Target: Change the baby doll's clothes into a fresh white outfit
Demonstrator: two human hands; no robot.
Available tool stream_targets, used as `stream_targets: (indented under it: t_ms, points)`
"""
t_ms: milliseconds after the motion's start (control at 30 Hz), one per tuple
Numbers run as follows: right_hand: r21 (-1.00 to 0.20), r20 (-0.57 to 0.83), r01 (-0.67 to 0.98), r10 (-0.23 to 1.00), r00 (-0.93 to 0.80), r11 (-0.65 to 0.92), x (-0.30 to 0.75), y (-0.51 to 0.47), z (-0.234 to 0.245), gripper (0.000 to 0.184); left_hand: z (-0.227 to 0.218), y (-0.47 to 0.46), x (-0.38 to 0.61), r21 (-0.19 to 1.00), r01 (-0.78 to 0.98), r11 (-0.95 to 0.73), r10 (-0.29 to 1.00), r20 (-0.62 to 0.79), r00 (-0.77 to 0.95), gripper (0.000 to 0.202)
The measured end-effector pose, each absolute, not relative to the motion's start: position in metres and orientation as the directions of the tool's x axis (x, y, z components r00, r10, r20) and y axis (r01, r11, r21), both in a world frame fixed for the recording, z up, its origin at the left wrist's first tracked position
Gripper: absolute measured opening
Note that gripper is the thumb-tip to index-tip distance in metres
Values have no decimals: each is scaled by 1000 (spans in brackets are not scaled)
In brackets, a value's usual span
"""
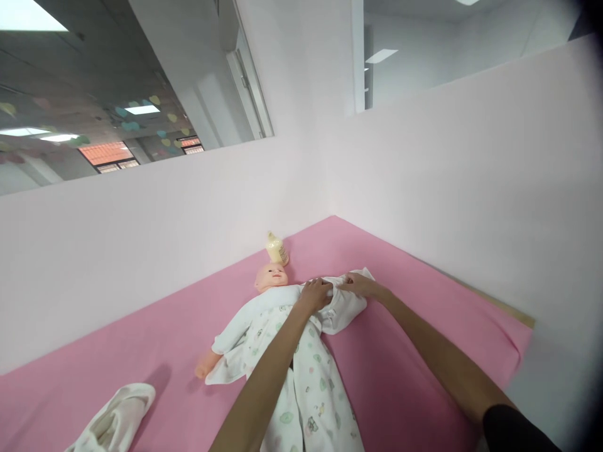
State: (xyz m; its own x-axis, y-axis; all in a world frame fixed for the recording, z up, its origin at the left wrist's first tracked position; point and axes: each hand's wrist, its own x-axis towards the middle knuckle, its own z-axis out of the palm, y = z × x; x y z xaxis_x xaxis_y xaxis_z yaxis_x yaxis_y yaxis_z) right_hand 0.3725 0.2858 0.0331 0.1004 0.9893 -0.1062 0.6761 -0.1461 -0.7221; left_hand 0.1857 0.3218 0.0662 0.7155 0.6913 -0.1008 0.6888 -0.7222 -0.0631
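A baby doll (272,276) lies on its back on a pink mat (405,351), dressed in a white patterned sleepsuit (306,376). My left hand (315,294) is closed on the suit's sleeve near the doll's shoulder. My right hand (355,284) pinches the far end of that same white sleeve (346,309), which is stretched out to the right. The doll's other arm (207,365) sticks out bare-handed to the left. A yellowish feeding bottle (277,249) stands just behind the doll's head.
A crumpled white cloth (115,419) lies on the mat at the lower left. Pale pink partition walls (447,188) close off the mat at the back and right, meeting in a corner behind the bottle.
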Motion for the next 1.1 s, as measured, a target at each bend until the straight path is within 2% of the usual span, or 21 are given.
stream_targets:
  t_ms: [67,167,267,433,633,733,800,900,1100]
  points:
    - [-757,-126,639,990,64,-137,378,286,31,27,65,323,184,-65,681,-729,684,-94,724,29]
    - [-774,-135,615,989,68,-148,382,287,29,33,66,323,183,-60,662,-747,665,-84,742,27]
    - [-762,-126,631,989,78,-147,378,288,27,24,67,322,181,-47,634,-772,636,-79,768,25]
    - [-694,-65,711,994,89,-109,370,288,28,8,65,321,177,-35,601,-799,602,-62,796,25]
    - [-579,16,811,993,118,-87,367,285,31,10,66,318,177,-10,603,-797,603,-50,796,17]
    - [-528,33,838,983,182,-138,370,284,31,10,73,317,175,17,615,-788,614,-43,788,22]
    - [-506,23,843,974,226,-183,373,283,31,16,78,318,170,73,619,-782,618,-40,785,32]
    - [-484,-12,841,963,270,-242,382,284,30,24,83,322,160,221,605,-765,614,-31,789,44]
    - [-446,-105,832,942,318,-330,396,286,27,32,95,327,142,520,518,-679,625,41,779,43]
